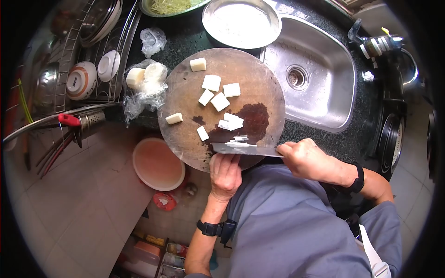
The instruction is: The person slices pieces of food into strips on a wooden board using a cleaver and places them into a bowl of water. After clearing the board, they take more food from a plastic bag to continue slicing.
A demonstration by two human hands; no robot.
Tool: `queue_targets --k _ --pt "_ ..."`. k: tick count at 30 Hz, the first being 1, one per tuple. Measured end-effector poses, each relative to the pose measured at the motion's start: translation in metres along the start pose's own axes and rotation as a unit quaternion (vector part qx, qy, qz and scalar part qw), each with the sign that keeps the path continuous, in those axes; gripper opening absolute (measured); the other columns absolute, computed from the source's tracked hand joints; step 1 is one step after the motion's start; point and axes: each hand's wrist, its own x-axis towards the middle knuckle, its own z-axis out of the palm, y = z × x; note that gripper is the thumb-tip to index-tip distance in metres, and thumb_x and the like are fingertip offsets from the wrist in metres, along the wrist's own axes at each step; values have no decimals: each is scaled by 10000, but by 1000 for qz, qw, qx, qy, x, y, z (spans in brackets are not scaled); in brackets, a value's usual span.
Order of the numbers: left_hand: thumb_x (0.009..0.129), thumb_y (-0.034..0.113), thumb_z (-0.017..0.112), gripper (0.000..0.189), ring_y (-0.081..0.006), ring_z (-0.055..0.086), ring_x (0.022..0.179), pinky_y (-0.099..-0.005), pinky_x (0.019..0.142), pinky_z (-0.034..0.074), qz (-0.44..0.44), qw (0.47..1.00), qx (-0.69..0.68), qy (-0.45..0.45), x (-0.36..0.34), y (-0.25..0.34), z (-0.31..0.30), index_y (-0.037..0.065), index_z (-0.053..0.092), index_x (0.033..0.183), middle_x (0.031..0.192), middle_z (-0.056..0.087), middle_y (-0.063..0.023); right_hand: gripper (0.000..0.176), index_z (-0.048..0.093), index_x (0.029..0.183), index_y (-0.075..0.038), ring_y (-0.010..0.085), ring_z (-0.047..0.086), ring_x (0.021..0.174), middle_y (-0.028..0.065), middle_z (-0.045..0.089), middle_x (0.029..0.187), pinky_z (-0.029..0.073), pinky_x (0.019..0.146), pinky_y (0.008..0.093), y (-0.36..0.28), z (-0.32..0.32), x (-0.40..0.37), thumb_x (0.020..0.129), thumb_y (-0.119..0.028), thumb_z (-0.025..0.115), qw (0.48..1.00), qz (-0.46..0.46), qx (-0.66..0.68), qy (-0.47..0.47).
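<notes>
My right hand (303,159) is closed around the handle of a kitchen knife (259,150), whose blade lies across the near part of a round wooden cutting board (185,106). Close against the blade, the fingers of my left hand (225,173) are curled and pressed together; what lies under their tips is hidden. Thin white strips (239,141) lie just beyond the blade. Farther up are white slices (231,122) and several pale blocks (220,102) that look like peeled root vegetable. A dark wet patch (257,118) stains the wood.
A steel sink (340,109) adjoins the board on the right. Behind stand a metal basin (208,21) and a bowl of pale shreds (169,7). To the left are a plastic bag (155,88) with pale pieces and a dish rack (118,51). Lower down sits a round tub (157,164).
</notes>
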Motion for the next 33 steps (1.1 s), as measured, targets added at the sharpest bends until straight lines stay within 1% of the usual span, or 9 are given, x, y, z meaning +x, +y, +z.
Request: queue_targets --k 2,4,6,9,10,12,24,27,33 --pt "739 -94 616 242 -350 630 1033 -449 916 500 -27 999 -39 13 11 6 -7 -65 685 969 1092 657 -177 69 533 800 19 398 602 579 172 570 643 480 529 462 5 -3 -3 799 4 600 999 11 32 24" --pt "830 -81 614 212 -292 653 970 -387 890 516 -232 957 -140 107 20 17 -14 -27 685 1022 1074 669 -155 98 552 795 20 413 574 561 189 564 599 451 511 449 7 -10 -5 844 -34 617 984 20 168 52" --pt "955 20 560 245 -236 644 1023 -365 926 513 -425 814 -368 147 31 22 -22 -47 615 1184 1140 658 -132 189 567 783 31 318 565 490 140 557 539 418 479 396 5 -23 -3 906 -104 614 977 45 207 36" --pt "1044 339 421 471 -260 488 1273 -432 1094 388 -418 549 -720 75 56 14 -32 9 462 1376 1381 510 -125 310 583 736 13 66 490 465 -10 532 555 370 433 267 5 -31 6 964 -195 598 865 166 460 -115" --pt "1039 379 423 496 -269 455 1309 -438 1113 360 -439 437 -782 73 55 11 -30 25 454 1385 1426 482 -102 310 583 736 13 66 490 465 -10 532 555 370 433 267 4 -29 9 964 -195 598 866 161 459 -113" --pt "1044 344 431 450 -260 477 1296 -430 1103 378 -437 387 -809 66 68 16 -31 29 475 1363 1400 513 -89 304 585 714 -16 62 477 457 -5 551 580 377 426 244 -1 -28 14 954 -200 618 800 192 550 -143" --pt "1020 153 513 328 -256 614 1107 -432 1002 508 -552 464 -684 106 30 10 -43 -27 528 1294 1193 624 -150 343 582 732 -11 58 474 461 -2 539 582 386 425 236 34 -21 -43 957 -267 615 842 254 473 -58" --pt "1001 112 560 338 -236 622 1099 -375 973 527 -562 616 -544 95 27 17 -43 -39 523 1300 1216 606 -157 334 581 734 -9 60 482 467 -3 541 579 396 434 238 39 -12 -56 959 -254 602 845 267 458 -66" --pt "996 78 558 408 -280 597 1181 -397 1044 488 -583 596 -541 108 36 38 -37 -89 463 1355 1280 577 -200 276 572 710 -11 51 461 485 -16 521 559 358 442 249 26 5 -49 939 -164 557 837 275 467 -70"
